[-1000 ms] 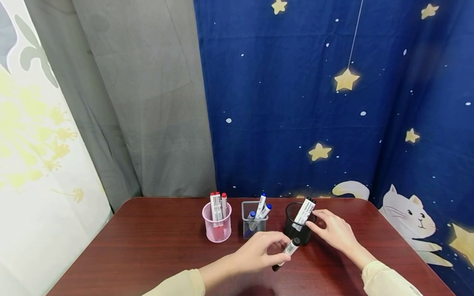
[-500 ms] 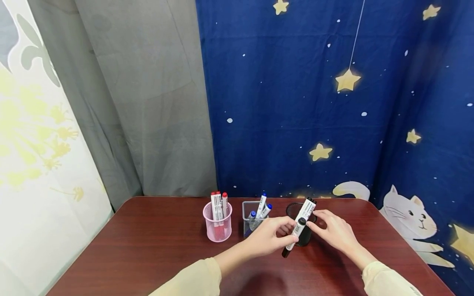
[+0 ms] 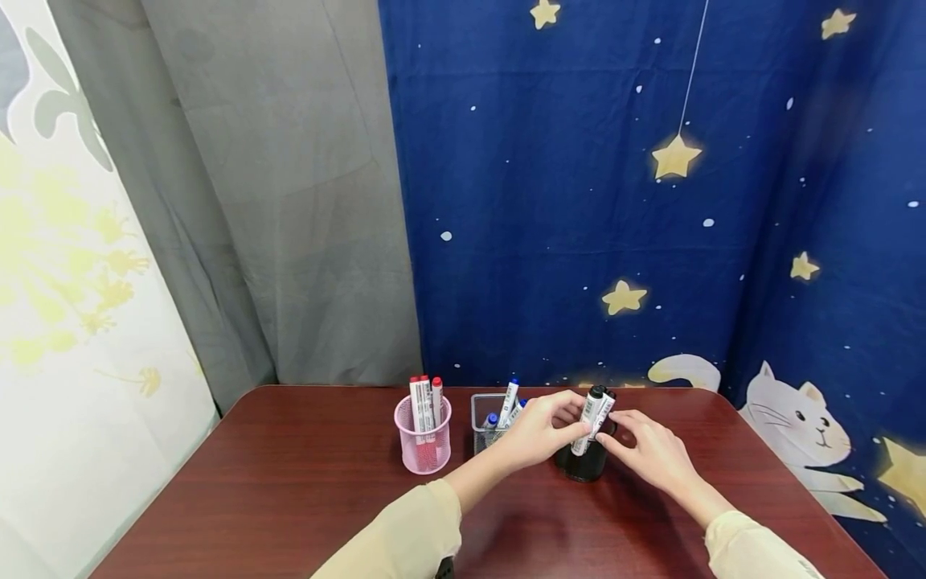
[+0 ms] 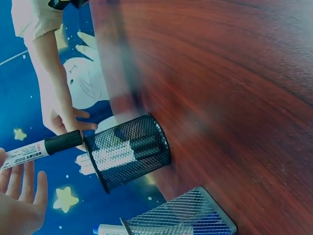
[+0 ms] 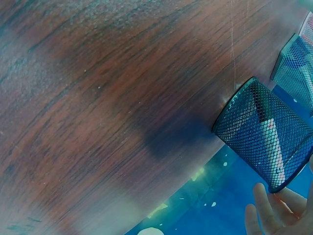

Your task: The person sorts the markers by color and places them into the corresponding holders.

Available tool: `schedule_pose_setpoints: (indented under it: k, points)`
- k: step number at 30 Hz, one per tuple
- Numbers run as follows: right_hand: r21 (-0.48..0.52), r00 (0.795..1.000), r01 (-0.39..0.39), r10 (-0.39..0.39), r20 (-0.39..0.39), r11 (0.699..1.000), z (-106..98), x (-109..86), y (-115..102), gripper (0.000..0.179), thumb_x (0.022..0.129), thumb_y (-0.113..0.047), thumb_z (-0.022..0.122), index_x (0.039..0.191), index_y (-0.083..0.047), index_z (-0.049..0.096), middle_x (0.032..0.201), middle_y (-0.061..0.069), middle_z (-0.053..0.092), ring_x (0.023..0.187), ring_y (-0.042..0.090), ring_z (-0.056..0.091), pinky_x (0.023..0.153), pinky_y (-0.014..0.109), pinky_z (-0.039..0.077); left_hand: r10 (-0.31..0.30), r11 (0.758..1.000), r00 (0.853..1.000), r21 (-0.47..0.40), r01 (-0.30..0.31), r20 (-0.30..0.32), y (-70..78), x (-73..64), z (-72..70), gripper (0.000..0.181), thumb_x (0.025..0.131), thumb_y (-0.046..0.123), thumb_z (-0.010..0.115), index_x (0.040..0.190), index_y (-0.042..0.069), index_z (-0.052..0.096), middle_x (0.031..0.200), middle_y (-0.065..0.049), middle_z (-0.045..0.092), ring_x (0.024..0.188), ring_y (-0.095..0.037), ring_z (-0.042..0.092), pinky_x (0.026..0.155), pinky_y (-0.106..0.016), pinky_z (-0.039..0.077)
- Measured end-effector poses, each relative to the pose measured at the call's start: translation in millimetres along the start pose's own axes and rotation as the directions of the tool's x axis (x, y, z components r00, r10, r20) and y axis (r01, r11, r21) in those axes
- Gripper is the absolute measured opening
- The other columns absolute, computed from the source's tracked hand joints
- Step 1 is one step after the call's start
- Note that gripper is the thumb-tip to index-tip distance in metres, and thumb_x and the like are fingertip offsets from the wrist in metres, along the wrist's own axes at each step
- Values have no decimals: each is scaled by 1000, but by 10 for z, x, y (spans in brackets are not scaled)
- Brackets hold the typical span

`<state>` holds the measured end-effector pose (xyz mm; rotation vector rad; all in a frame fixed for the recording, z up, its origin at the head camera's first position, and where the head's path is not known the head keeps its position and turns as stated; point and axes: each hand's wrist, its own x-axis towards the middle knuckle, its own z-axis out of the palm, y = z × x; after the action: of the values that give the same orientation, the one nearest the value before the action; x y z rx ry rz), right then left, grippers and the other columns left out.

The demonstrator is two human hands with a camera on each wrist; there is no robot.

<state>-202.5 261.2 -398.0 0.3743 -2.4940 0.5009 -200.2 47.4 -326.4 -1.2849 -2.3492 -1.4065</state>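
Observation:
My left hand (image 3: 544,428) pinches a black-capped whiteboard marker (image 3: 587,418) over the mouth of the black mesh pen cup (image 3: 587,466). In the left wrist view the black end of this marker (image 4: 29,154) is right at the cup's rim. Other black markers (image 3: 604,409) lean inside the cup; through the mesh their white barrels (image 4: 115,159) show. On the far right side of the cup, my right hand (image 3: 654,452) holds its rim between thumb and fingers. Its fingers (image 5: 264,205) appear at the rim in the right wrist view.
Left of the black cup stands a square grey mesh holder (image 3: 483,441) with blue markers, partly hidden behind my left hand. Farther left is a pink mesh cup (image 3: 409,454) with red markers. All stand on the brown wooden table (image 3: 304,482), near its back edge, before curtains.
My left hand has risen and moved forward and right with the marker, from in front of the black cup to over its opening. The right hand has stayed at the rim.

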Motion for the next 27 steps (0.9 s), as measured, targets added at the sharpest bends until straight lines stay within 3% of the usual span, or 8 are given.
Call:
schedule_pose_setpoints:
  k: [8,17,27]
  points:
    - [0,1000,2,-2,-4,1000,-4,1,-6,44,75,-44,66,102,-10,65,99,2,60,76,15,57,60,41,45,-36,999,996,-8,35,-77,-20,168,-6,20,82,11,62,100,2,59,86,-2,61,74,-3,56,68,-15,44]
    - [2,1000,-6,6,-12,1000,6,8,-8,44,74,-45,65,101,-11,65,98,1,60,77,16,58,60,42,45,-109,994,981,-1,111,-158,-125,362,-63,19,82,16,63,99,7,60,88,0,63,76,-4,58,67,-17,45]
    - [5,1000,-26,26,11,1000,-2,7,-5,47,75,-47,64,103,-10,65,99,1,60,77,14,57,61,42,45,-152,988,961,4,157,-230,-300,438,-82,18,81,14,64,97,6,61,85,-1,62,74,-6,59,66,-18,45]
